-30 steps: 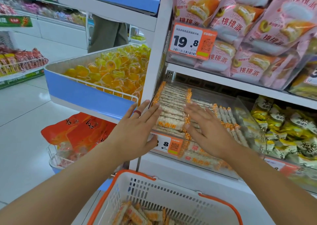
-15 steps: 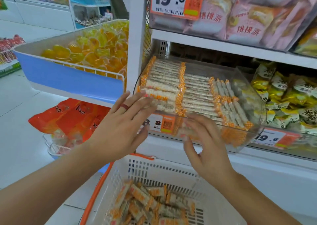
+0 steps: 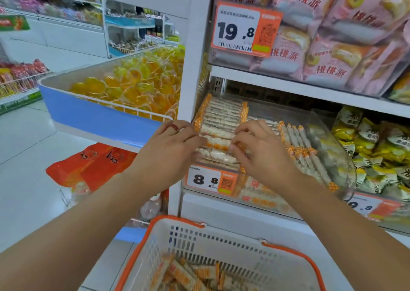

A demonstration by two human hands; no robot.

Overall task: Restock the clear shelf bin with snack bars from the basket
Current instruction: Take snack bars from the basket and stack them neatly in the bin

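Left hand (image 3: pixel 168 151) reaches into the clear shelf bin (image 3: pixel 330 135), its curled fingers gripping the left end of a snack bar (image 3: pixel 218 143) on the front rows. Right hand (image 3: pixel 261 151) pinches that bar's right end. More bars lie in the basket (image 3: pixel 221 242) below, at frame bottom.

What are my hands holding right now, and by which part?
Both hands, left hand and right hand, pinch one snack bar by its ends over the bin.
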